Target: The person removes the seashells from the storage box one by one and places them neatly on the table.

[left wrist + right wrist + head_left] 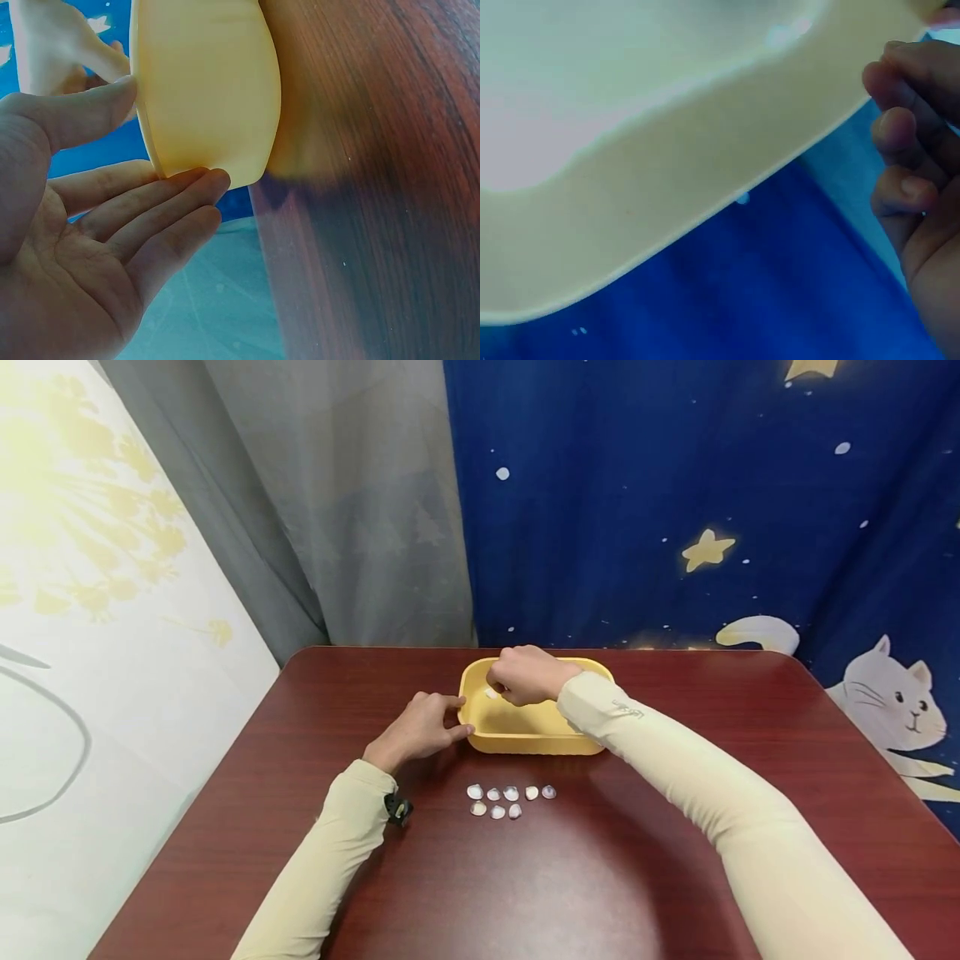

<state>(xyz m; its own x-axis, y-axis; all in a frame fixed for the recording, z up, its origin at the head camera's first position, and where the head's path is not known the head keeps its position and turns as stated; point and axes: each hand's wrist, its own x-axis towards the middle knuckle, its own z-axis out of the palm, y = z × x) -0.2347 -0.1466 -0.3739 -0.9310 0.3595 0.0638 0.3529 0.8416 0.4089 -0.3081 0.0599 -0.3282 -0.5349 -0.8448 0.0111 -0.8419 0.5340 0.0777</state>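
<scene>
A yellow plastic bin (534, 744) stands on the table, toward its far edge. My left hand (417, 727) touches the bin's left end, thumb by the front corner and the fingers nearly straight against the outer wall (206, 90). Over the bin reaches my right hand (531, 675), its fingers curled downward; whether anything is between the thumb and index finger is hidden. Right by those fingers, small white pieces (491, 692) show inside the bin. In the right wrist view, the curled fingers (894, 127) are beside the bin's rim (727, 201).
In front of the bin, several small white seashells (511, 793) lie in two rows on the red-brown wooden table (495, 893). Behind the table hang a grey curtain (360, 510) and a blue curtain (600, 527) with stars. A white patterned surface (90, 652) rises at the left.
</scene>
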